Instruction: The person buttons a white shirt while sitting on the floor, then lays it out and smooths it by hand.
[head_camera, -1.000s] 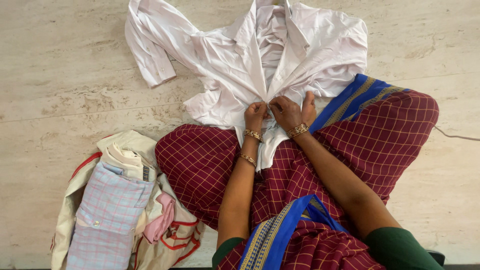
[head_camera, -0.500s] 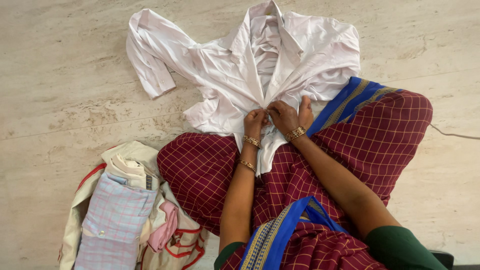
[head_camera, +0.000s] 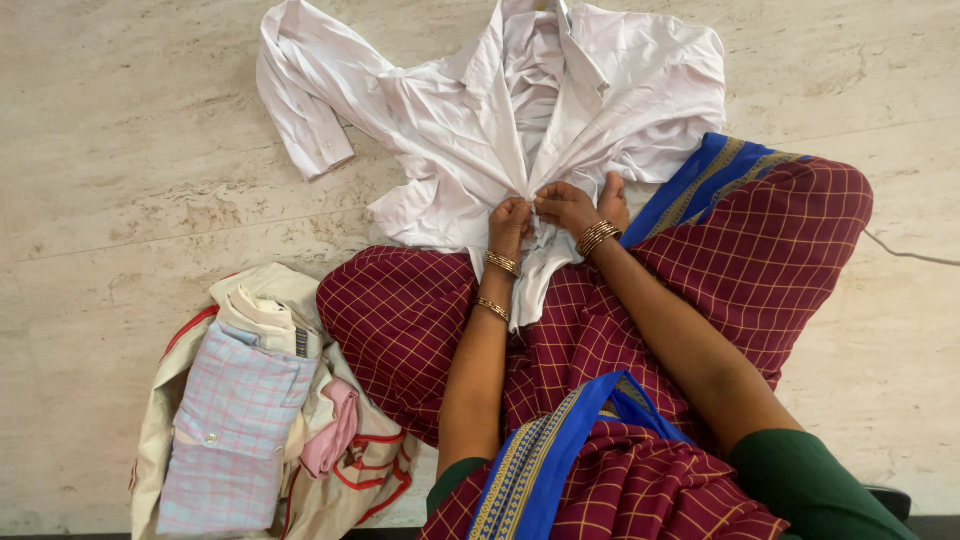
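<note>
White crumpled cotton shirt (head_camera: 480, 110) spread on pale marble floor (head_camera: 120, 200) at twelve o'clock, left hand (head_camera: 509, 222) and right hand (head_camera: 570, 205) pinching its front placket together, folded clothes pile (head_camera: 250, 410) at eight o'clock

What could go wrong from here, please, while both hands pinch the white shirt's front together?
The left hand and right hand meet at the placket of the white shirt, perhaps at a button. The fabric is badly creased, so the edges could join misaligned. The hem lies over the checked lap; a knee shift might drag it.
</note>
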